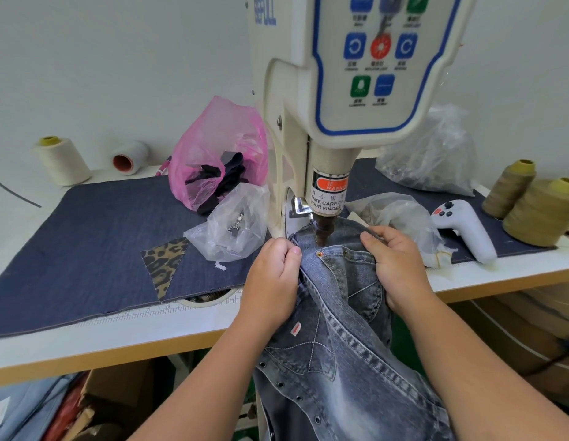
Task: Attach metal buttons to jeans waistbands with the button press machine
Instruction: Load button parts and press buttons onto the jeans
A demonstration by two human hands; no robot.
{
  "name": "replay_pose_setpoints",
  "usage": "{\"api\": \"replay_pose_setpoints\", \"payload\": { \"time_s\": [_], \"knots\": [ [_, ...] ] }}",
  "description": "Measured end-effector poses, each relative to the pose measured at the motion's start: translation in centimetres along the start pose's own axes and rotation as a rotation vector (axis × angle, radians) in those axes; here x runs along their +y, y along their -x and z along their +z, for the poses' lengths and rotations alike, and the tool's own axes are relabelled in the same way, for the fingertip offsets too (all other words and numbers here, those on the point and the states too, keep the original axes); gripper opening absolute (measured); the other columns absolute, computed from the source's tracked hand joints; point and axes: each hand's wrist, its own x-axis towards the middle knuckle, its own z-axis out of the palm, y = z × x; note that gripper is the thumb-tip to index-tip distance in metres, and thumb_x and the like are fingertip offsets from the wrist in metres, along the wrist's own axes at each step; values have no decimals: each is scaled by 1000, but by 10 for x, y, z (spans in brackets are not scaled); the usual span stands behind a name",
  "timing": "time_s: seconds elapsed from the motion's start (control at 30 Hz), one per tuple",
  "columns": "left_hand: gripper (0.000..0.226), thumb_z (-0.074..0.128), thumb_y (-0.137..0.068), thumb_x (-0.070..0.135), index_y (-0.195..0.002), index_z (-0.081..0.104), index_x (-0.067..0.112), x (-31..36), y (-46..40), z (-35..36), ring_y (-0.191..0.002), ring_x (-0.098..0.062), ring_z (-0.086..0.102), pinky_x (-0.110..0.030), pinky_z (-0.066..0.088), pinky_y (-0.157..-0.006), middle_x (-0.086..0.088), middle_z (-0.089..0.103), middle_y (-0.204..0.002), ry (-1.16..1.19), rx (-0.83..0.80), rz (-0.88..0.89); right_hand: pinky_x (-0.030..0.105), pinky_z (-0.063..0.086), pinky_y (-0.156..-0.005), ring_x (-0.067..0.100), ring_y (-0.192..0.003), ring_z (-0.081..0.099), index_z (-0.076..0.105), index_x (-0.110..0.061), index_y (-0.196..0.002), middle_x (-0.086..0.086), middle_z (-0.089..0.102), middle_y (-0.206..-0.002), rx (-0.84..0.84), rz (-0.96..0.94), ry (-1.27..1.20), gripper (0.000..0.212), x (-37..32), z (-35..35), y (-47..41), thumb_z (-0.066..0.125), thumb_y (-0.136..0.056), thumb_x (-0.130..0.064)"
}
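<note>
You are working under bright, even, diffuse light; shadows are soft and faint, the darkest lying beneath the tabletop (124, 342). The white wall (101, 58) looks slightly washed out. Mild glare sits on the clear plastic bags (429, 154). Your wide-angle lens bends the tabletop's front edge and stretches your forearms at the bottom corners. The machine's control panel (381, 58), close overhead, appears soft and slightly blurred.

Thread cones (63, 160): four. Plastic bags (218, 148): four. Jeans (340, 329): one.

"BEFULL" on press machine (308, 90), "TAKE CARE OF YOUR FINGER" warning label (328, 195)
</note>
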Motion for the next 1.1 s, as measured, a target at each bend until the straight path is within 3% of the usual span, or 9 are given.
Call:
{"api": "replay_pose_setpoints", "payload": {
  "time_s": [0.27, 0.43, 0.63, 0.8, 0.93, 1.03, 1.1],
  "knots": [
    [30, 43, -102, 19, -72, 42, 16, 7, 3, -7, -71, -2, 44, -15, 32, -63, 6, 46, -77, 13, 22, 64, 30, 59, -65, 18, -76, 72, 73, -18, -94, 4, 76, -85, 17, -38, -163, 16, -9, -1, 20, 63, -93, -6],
    [30, 39, -96, 26, -71, 41, 10, 23, 18, -20, -68, -6, 41, -18, 34, -61, 2, 44, -73, 26, 58, 142, 31, 61, -67, 19, -79, 73, 77, -26, -86, 6, 76, -89, -25, -82, -246, 23, -24, -4, 53, 64, -89, -7],
    [29, 44, -99, 20, -74, 46, 6, 35, 44, -29, -62, -6, 41, -18, 36, -58, 4, 45, -68, 184, 61, -6, 28, 59, -66, 17, -82, 73, 75, -29, -89, 4, 76, -94, -90, -113, -239, 18, -29, -6, 86, 70, -74, -23],
    [32, 43, -99, 25, -69, 41, 13, 39, 57, -30, -48, -3, 35, -14, 32, -43, 7, 38, -60, 219, -99, -205, 34, 61, -67, 23, -85, 75, 71, -35, -92, 4, 76, -97, -90, -18, -128, 24, -23, -7, 101, 72, -82, -14],
    [27, 42, -89, 34, -68, 44, 17, 35, 70, -26, -58, -10, 40, -32, 36, -58, 3, 46, -66, -107, -264, -137, 49, 59, -83, 20, -86, 75, 67, -27, -107, 0, 77, -93, -125, 135, 81, 27, -12, -6, 113, 68, -90, -5],
    [25, 42, -79, 45, -66, 44, 25, 35, 82, -30, -59, -4, 42, -26, 36, -59, 11, 46, -64, 64, -299, -106, 49, 58, -85, 24, -90, 74, 71, -21, -103, 4, 77, -96, -126, 74, 20, 27, -19, -7, 132, 69, -85, -1],
    [33, 47, -78, 55, -70, 49, 24, 30, 86, -38, -63, -4, 46, -20, 38, -60, 14, 48, -67, 239, -277, -166, 45, 60, -78, 33, -90, 74, 75, -18, -94, 15, 76, -97, -141, 40, -169, 24, -33, -5, 144, 69, -76, -4]
  ]
}}
